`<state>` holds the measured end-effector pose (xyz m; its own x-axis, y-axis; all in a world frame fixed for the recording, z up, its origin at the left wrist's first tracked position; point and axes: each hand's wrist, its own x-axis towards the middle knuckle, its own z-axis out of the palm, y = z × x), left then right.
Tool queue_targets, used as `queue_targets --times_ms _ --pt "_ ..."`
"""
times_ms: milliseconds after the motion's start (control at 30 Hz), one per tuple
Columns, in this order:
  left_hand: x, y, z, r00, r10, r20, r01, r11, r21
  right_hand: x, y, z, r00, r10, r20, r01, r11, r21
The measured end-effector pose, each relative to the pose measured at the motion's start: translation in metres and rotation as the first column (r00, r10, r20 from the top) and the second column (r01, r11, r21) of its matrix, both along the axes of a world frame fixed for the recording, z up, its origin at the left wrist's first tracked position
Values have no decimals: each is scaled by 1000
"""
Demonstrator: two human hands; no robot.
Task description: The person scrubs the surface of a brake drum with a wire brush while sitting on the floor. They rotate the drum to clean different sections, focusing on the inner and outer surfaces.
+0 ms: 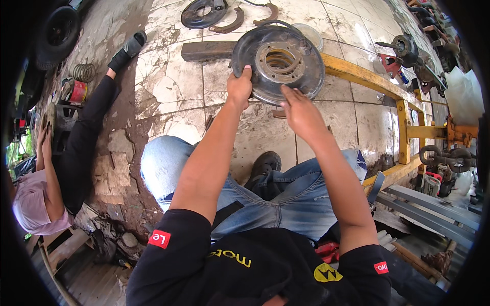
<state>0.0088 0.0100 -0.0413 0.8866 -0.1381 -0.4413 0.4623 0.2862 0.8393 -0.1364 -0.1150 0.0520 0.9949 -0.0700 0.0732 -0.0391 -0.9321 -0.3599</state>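
A black round metal plate with a grey, bolt-holed centre ring (pixel 297 69) sits straight ahead of the person, in both hands.

The plate has no long axis; its face tilts up toward the wearer. The bare left hand (pixel 240 91) grips the near-left rim, thumb on the face; the bare right hand (pixel 302 113), fingers extended rather than closed, touches the near edge right of centre, fingertips closer to the ring than the left thumb. Behind lies a yellow-painted metal bar (pixel 360 78); whether the plate rests on it I cannot tell.
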Motion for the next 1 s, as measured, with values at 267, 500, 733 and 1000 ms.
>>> queue_targets --times_ms 267,500,733,1000 --pt "5 1 15 993 -33 -110 36 999 25 -4 -14 14 977 104 -186 -102 995 26" --pt "-4 -2 50 986 37 -162 14 954 298 8 8 -8 958 135 -254 -169 979 -115" --pt "0 -1 29 993 40 -112 -5 955 298 8 17 -12 962 129 -240 -156 983 -96" --pt "0 -3 26 997 14 -75 3 975 223 11 17 -21 973 174 -154 -182 982 -42"
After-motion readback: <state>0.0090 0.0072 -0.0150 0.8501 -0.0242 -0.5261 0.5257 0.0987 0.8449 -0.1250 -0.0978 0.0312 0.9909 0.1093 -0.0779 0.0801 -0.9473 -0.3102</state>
